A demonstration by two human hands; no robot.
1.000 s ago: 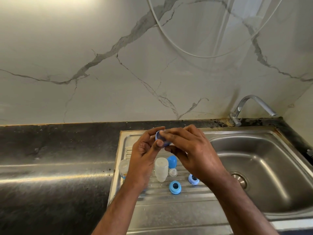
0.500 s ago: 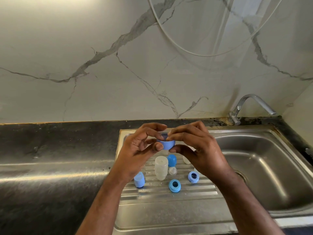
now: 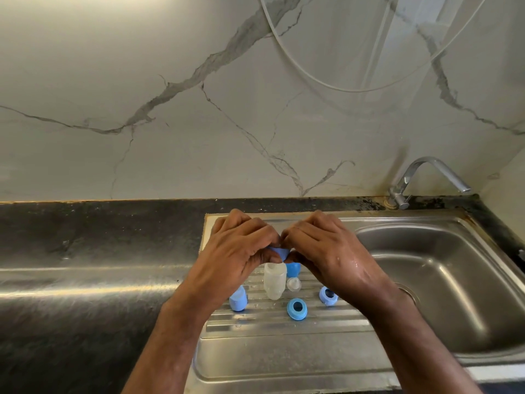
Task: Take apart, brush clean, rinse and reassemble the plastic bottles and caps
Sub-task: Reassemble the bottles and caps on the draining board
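Observation:
Both hands meet over the ribbed drainboard [image 3: 284, 322]. My left hand [image 3: 241, 251] and my right hand [image 3: 321, 251] pinch one small blue cap [image 3: 279, 252] between their fingertips; most of it is hidden by the fingers. Just below stands a translucent plastic bottle [image 3: 274, 282] with a small clear nozzle piece [image 3: 293, 284] beside it. A blue cap [image 3: 293, 269] sits behind the nozzle piece. Two blue rings with dark holes lie in front, one ring [image 3: 297, 308] in the middle and the other ring [image 3: 328, 295] by my right wrist. Another blue cap [image 3: 238, 299] lies by my left wrist.
The steel sink basin [image 3: 443, 280] lies to the right with a drain partly hidden by my right forearm. A chrome tap [image 3: 426, 177] stands at the back right. Dark countertop [image 3: 93, 237] stretches left. A marble wall rises behind, with a thin white hose [image 3: 312, 78] looping on it.
Both hands have dropped lower toward the drainboard with the blue cap still pinched between them, fingers curled more tightly over it. The parts on the drainboard have not moved.

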